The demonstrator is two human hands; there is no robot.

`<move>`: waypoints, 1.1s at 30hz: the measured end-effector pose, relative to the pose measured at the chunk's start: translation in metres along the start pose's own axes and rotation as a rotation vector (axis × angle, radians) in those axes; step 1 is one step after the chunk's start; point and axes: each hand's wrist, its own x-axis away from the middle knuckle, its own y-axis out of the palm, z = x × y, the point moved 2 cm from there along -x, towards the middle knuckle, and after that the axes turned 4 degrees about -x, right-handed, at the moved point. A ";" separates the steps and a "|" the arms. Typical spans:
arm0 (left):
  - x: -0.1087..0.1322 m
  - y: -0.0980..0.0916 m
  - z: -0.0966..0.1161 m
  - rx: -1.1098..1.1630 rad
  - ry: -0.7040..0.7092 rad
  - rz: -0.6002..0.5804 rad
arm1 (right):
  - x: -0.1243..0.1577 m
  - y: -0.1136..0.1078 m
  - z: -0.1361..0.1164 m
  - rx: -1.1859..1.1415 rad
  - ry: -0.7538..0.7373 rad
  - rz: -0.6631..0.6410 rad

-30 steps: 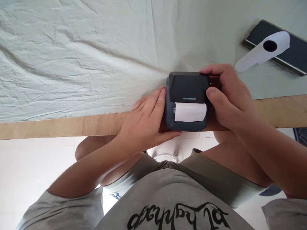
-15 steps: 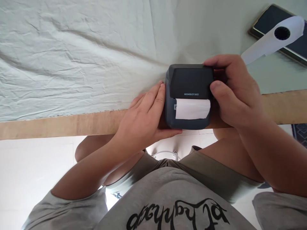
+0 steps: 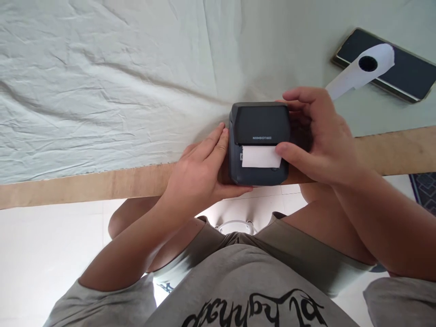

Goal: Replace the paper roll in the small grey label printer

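Note:
A dark label printer (image 3: 261, 122) marked NIIMBOT sits at the table's near edge with its lid down. A strip of white label paper (image 3: 259, 157) sticks out of the slot below the lid. My left hand (image 3: 200, 165) holds the printer's left side, fingers together along it and thumb under the near edge. Around the right side is my right hand (image 3: 323, 136), its thumb tip at the paper's right end by the lid edge. One of its fingers touches the far right corner, while the index finger is lifted. The other right fingertips are partly hidden.
At the upper right a dark phone (image 3: 408, 68) lies on the pale cloth (image 3: 119, 54). A white curled strip with a black round spot (image 3: 350, 75) partly covers the phone. A bare wooden edge (image 3: 85, 186) borders the table, above my legs.
My right thumb has moved from the lid's right side down to the paper's right end, and the index finger has lifted. The left hand keeps its place. The whole view has shifted slightly.

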 end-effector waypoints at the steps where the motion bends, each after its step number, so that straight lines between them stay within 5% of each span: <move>1: 0.000 -0.001 -0.001 0.015 0.002 -0.006 | 0.000 0.000 0.000 -0.016 0.010 -0.005; 9: -0.001 -0.008 0.001 0.080 0.005 0.003 | -0.013 -0.018 -0.030 0.154 0.021 0.114; 19: 0.001 -0.005 0.003 0.011 0.050 0.012 | -0.036 -0.014 -0.056 0.162 0.024 0.270; 29: 0.002 -0.004 0.000 -0.010 0.078 0.046 | -0.077 -0.009 -0.039 0.581 0.134 -0.548; 33: 0.002 -0.002 -0.001 0.012 0.099 0.054 | -0.094 -0.008 -0.043 0.578 0.101 -0.595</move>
